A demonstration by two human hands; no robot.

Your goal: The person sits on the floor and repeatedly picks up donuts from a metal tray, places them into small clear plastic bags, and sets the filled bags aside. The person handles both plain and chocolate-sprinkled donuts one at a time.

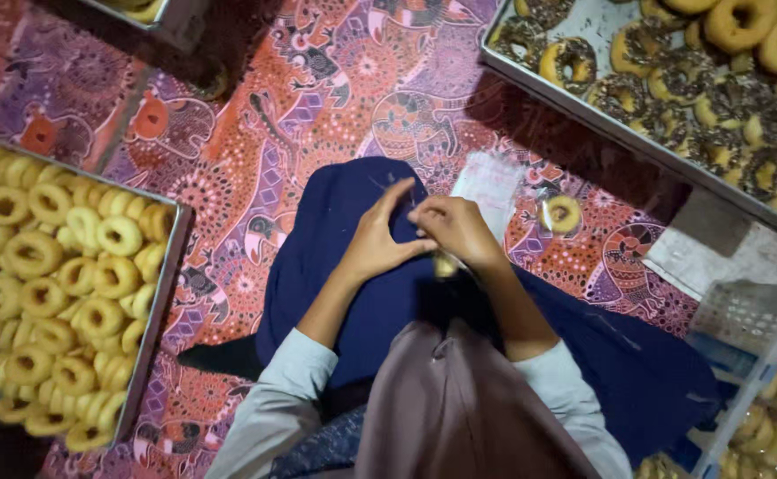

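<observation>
1. 2 hands are working together over the lap: the left hand [379, 241] is curling in with its fingers pinching at something small, and the right hand [456, 231] is closing around a small yellowish piece [445, 264] that is peeking out just beneath it; it is probably a ring doughnut, though too little is showing to be sure
2. Going left to right, the tray of plain ring doughnuts [163, 284] is lying at the left, the hands are meeting in the middle over the blue cloth [335, 222], the stack of clear bags [491, 184] and 1 bagged doughnut [562, 214] are lying just beside the right hand, and the tray of sprinkled doughnuts [583, 117] is sitting at the upper right
3. Judging the step as wrapping, it is going best with the piece held lightly, so its surface is not getting crushed, and with both hands low over the lap
4. Fingertips of both hands are hiding each other, so the exact grip is staying unclear
5. Both trays and the white crate [743, 319] are being cut off by the frame edges
</observation>
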